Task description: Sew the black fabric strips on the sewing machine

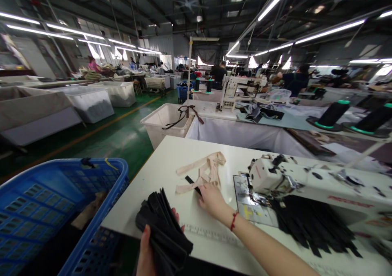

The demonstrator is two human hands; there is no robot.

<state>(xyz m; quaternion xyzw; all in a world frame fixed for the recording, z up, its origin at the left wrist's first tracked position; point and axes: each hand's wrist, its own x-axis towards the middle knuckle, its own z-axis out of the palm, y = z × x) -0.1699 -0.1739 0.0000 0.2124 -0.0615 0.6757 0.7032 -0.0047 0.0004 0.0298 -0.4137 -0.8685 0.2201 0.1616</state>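
My left hand (146, 249) is wrapped round a thick bundle of black fabric strips (165, 231), folded over and lifted at the table's front edge. Farther in, my right hand (211, 200) has its fingers closed on a thin black strip (192, 183), whose end sticks out past the fingertips. Just beyond those fingers, a crumpled beige fabric strip (211, 165) lies loosely looped on the white tabletop (162, 165). To the right of my right hand stands a white sewing machine (275, 178), with more black strips (315, 223) spread under its arm.
A blue plastic basket (119, 174) with dark cloth inside stands at the table's left. Behind the table are a white bin (165, 123) with dark straps over its rim and black thread cones (333, 114). A ruler scale (211, 233) runs along the front of the tabletop.
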